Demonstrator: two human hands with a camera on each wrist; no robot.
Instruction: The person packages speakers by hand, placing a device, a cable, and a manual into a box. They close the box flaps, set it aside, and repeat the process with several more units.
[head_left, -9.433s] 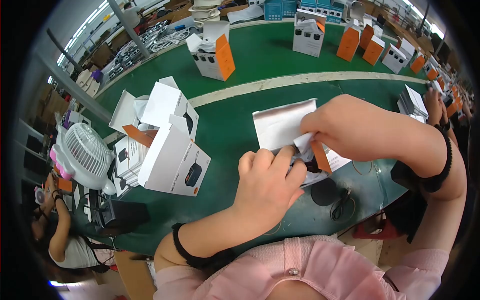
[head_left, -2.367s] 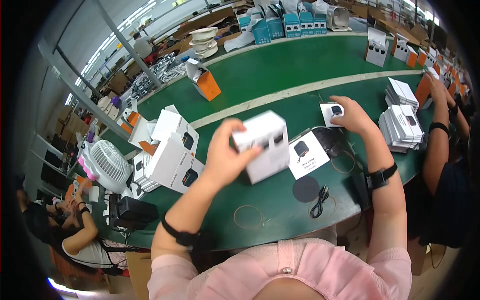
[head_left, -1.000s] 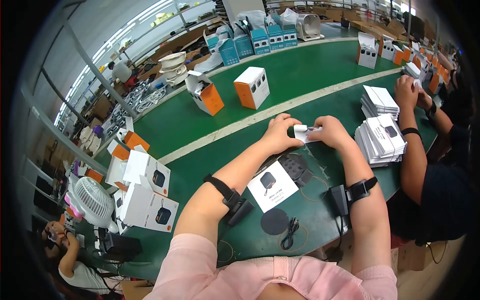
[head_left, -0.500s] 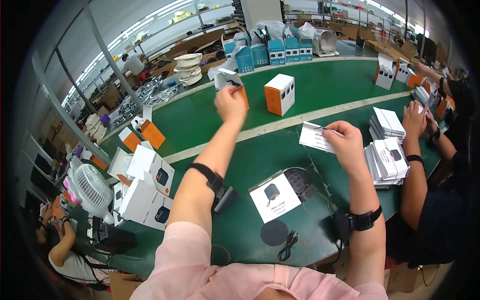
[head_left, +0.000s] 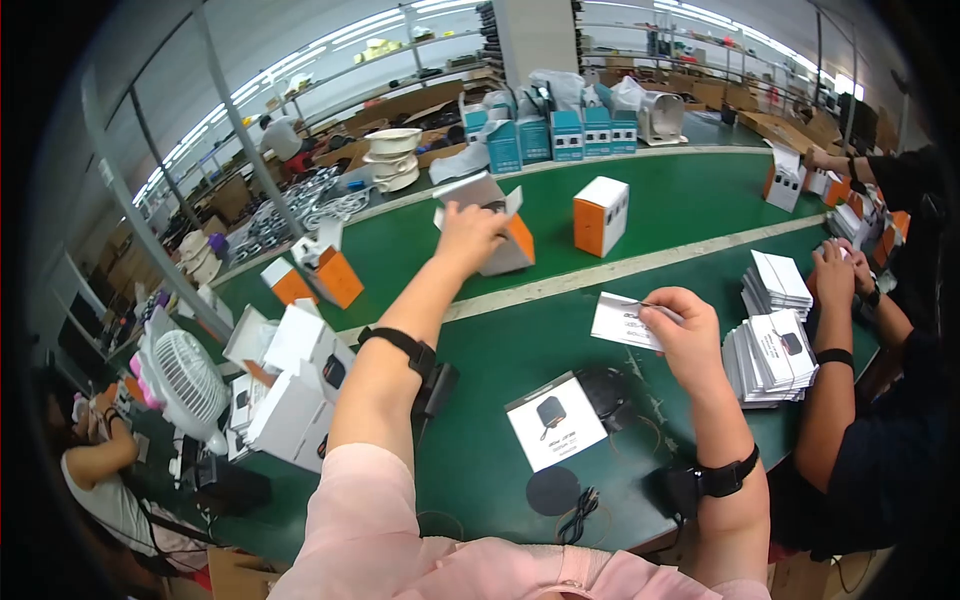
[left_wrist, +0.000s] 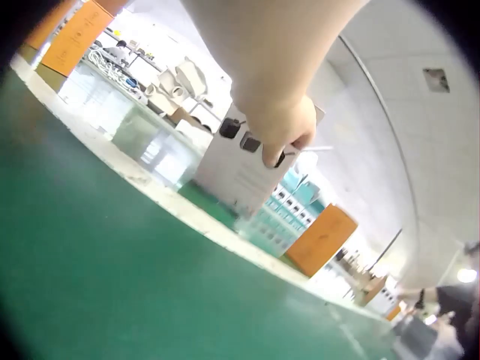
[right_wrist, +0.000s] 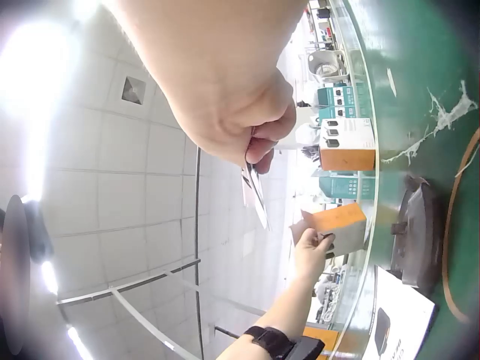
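My left hand (head_left: 470, 240) grips the top edge of an open white-and-orange box (head_left: 512, 248) on the green belt. Its flaps stand up. In the left wrist view, the fingers (left_wrist: 274, 154) curl down over the white face of the box, which has dark product pictures. My right hand (head_left: 685, 328) pinches a white printed leaflet (head_left: 622, 320) by its edge, above the near green table. On the table below lies a white card (head_left: 556, 420) with a speaker picture, partly over a dark object (head_left: 603, 392). A black round pad (head_left: 553, 491) and a coiled black cable (head_left: 580, 515) lie nearest me.
A closed orange-and-white box (head_left: 601, 216) stands on the belt. Banded leaflet stacks (head_left: 770, 355) are at right, near another person's hands (head_left: 833, 275). Open white boxes (head_left: 295, 400) and a fan (head_left: 187, 380) stand left. Teal boxes (head_left: 567, 135) line the far side.
Both hands first worked in a box on the table; a closed box now stands on the belt. The right hand took a leaflet. The left reached forward and took hold of the open box.
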